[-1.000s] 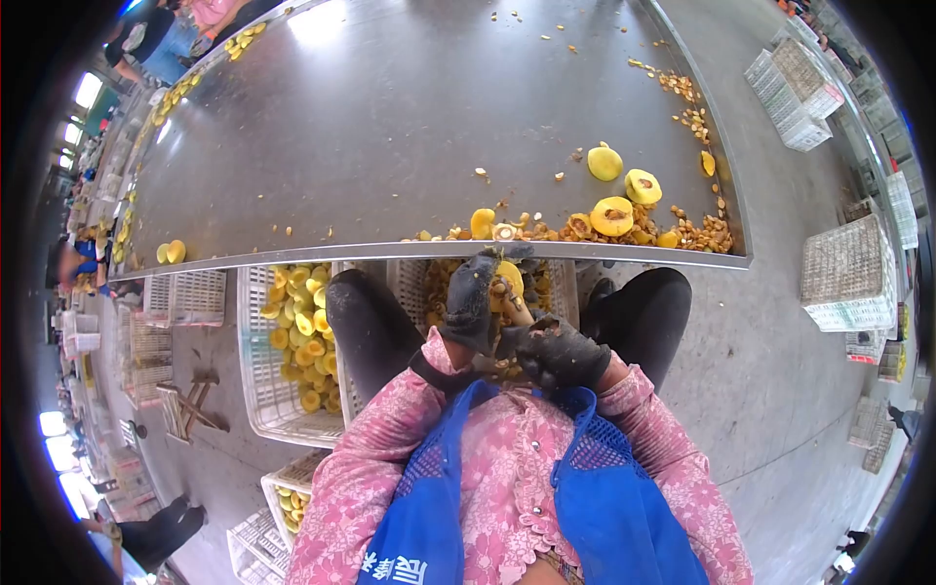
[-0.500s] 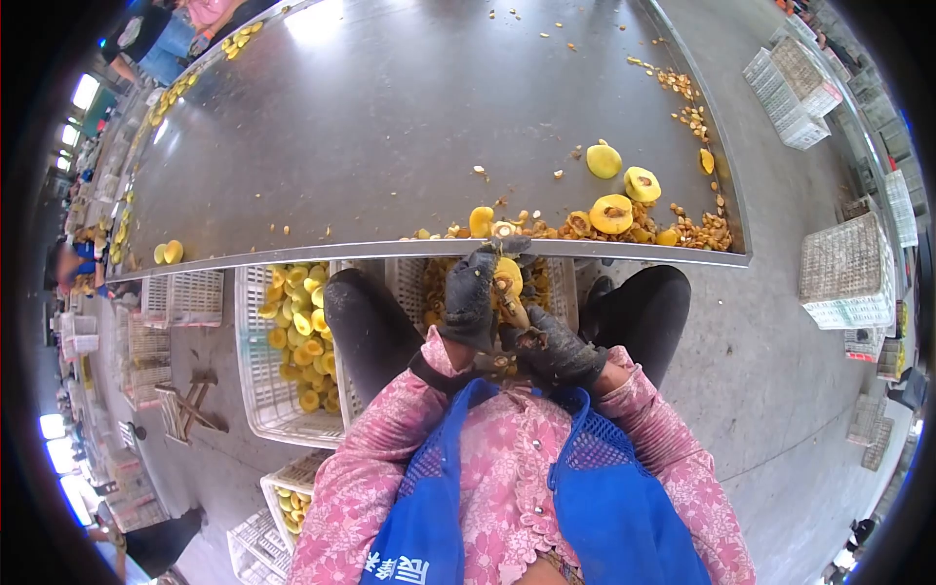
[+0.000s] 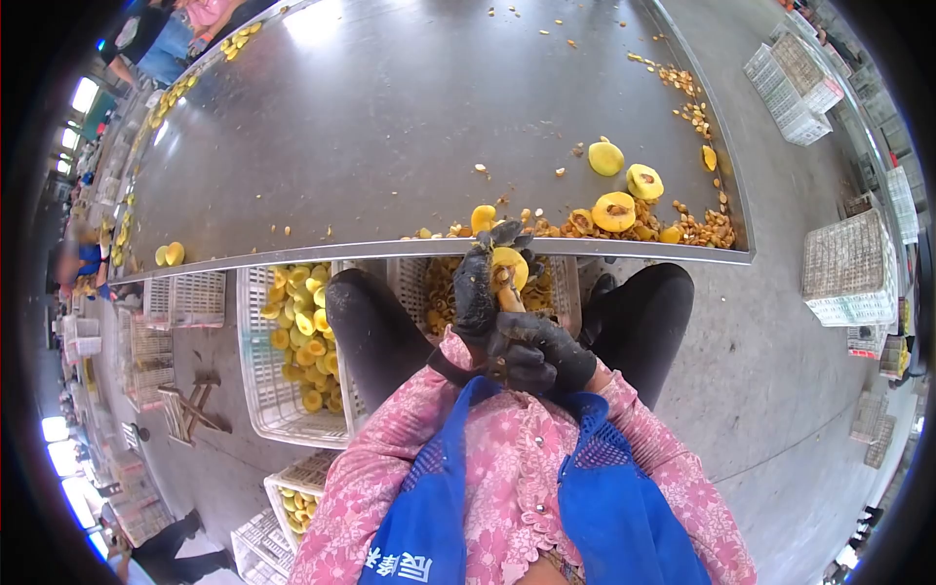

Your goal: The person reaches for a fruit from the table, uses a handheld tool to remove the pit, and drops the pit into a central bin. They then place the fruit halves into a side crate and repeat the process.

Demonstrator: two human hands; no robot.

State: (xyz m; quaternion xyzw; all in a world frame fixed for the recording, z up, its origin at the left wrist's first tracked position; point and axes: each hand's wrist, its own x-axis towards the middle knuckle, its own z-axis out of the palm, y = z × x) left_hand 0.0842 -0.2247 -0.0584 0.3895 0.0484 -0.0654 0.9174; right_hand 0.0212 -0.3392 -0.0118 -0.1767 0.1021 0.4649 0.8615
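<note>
Both hands wear dark gloves and meet in front of my chest, just below the metal table's near edge. My left hand (image 3: 477,292) is wrapped round a yellow fruit half (image 3: 508,265), its cut side facing up. In my right hand (image 3: 546,349) is a tool with a light brown handle (image 3: 508,297), its upper end against the fruit. On the table (image 3: 390,127), beyond the hands, lie more yellow fruit halves (image 3: 613,212) and a heap of brown pits (image 3: 707,232) along the rim.
A white crate (image 3: 292,429) of fruit halves stands left of my legs, with a smaller crate (image 3: 283,480) below it. Another crate (image 3: 565,283) with brown pieces sits between my knees. Stacked crates (image 3: 846,263) stand at right. Other people (image 3: 146,39) are at the upper left.
My right hand has closed higher round the handle, its fingers now curled over it. The fruit half in my left hand has tilted to show more of its face.
</note>
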